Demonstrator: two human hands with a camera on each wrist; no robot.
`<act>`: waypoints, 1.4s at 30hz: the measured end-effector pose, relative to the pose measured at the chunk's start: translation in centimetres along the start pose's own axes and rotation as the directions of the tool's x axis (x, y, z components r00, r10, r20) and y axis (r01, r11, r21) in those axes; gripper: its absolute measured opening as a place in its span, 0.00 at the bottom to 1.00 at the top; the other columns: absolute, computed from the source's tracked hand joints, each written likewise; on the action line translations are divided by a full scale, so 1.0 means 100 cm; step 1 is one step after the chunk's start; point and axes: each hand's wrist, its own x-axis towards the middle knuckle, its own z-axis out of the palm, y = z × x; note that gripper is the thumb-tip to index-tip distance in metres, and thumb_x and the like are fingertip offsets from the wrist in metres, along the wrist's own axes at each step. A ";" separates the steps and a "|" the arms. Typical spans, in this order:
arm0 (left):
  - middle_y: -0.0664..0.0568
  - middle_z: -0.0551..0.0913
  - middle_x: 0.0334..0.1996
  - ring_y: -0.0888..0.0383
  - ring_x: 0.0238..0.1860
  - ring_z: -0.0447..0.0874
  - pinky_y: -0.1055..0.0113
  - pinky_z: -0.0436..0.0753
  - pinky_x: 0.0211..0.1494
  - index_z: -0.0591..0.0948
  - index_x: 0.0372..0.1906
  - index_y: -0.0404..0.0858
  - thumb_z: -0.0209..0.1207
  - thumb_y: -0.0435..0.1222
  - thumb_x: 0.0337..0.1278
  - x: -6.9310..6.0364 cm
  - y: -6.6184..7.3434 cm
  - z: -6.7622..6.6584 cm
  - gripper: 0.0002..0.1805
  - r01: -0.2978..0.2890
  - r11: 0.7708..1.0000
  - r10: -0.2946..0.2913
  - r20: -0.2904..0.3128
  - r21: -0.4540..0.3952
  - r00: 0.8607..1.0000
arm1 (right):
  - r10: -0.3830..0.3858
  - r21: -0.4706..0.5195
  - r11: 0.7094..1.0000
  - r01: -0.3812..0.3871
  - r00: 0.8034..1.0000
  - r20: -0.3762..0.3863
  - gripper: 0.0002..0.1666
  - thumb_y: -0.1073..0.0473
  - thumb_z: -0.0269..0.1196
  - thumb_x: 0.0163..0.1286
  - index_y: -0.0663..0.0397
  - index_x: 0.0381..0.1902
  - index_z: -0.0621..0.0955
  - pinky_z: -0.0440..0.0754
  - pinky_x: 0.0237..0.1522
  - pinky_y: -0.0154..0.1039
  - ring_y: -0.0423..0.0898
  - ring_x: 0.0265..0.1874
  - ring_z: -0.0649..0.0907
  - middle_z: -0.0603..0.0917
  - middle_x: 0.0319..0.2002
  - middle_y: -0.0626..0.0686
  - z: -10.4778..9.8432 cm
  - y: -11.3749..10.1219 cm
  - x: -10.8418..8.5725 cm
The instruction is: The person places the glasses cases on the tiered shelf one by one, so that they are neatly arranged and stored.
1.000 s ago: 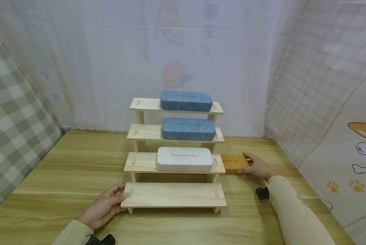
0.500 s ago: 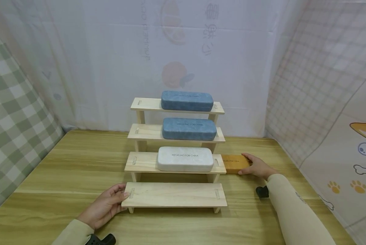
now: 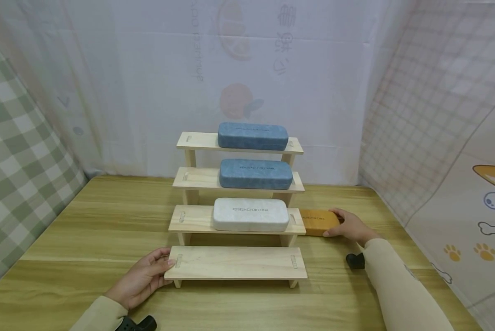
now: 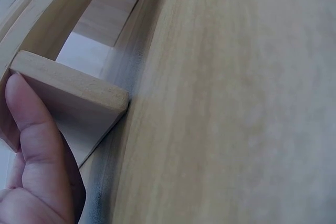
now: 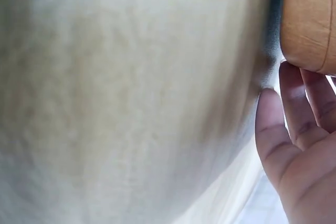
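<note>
My left hand (image 3: 144, 278) grips the left end of the lowest shelf of a four-tier wooden display stand (image 3: 235, 263), thumb on top. In the left wrist view the thumb (image 4: 39, 129) lies beside the stand's leg (image 4: 79, 85). At the right, my right hand (image 3: 352, 226) holds the right end of an orange glasses case (image 3: 317, 222) lying on the table. Its left part is hidden behind the stand. In the right wrist view the fingers (image 5: 296, 103) meet the end of that case. A white glasses case (image 3: 250, 216) sits on the second shelf from the bottom.
Blue glasses cases lie on the two upper shelves: one on the top (image 3: 253, 137), another below it (image 3: 255, 174). The stand rests on a wood-grain table (image 3: 106, 216). Cloth hangs behind, with a green checked cloth (image 3: 15, 151) at left and a printed one (image 3: 437, 184) at right.
My right hand and the orange glasses case have shifted very slightly to the right. My left hand keeps its place on the lowest shelf, and the other cases stay put.
</note>
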 end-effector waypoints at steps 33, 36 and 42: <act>0.50 0.72 0.53 0.61 0.47 0.79 0.66 0.80 0.47 0.40 0.71 0.22 0.51 0.37 0.72 -0.001 0.000 0.001 0.40 0.010 1.000 -0.010 -0.010 -0.001 1.000 | -0.023 0.005 1.000 0.024 0.994 -0.108 0.56 0.49 0.72 0.57 0.70 0.72 0.56 0.77 0.52 0.53 0.65 0.59 0.71 0.66 0.64 0.71 -0.012 0.005 -0.054; 0.50 0.71 0.54 0.61 0.47 0.79 0.66 0.80 0.47 0.40 0.71 0.23 0.51 0.37 0.72 -0.001 0.001 0.001 0.41 0.012 1.000 -0.012 -0.011 -0.003 1.000 | -0.028 0.012 0.999 0.030 0.993 -0.114 0.56 0.50 0.72 0.57 0.70 0.72 0.56 0.76 0.52 0.54 0.66 0.60 0.69 0.65 0.65 0.70 -0.014 0.007 -0.060; 0.49 0.71 0.54 0.61 0.47 0.79 0.66 0.80 0.47 0.40 0.71 0.22 0.51 0.38 0.72 0.000 0.000 0.001 0.41 0.007 1.000 -0.007 -0.008 0.003 1.000 | -0.024 0.003 1.000 0.024 0.991 -0.134 0.56 0.51 0.72 0.58 0.70 0.72 0.54 0.74 0.53 0.58 0.67 0.60 0.68 0.62 0.66 0.71 -0.015 0.008 -0.076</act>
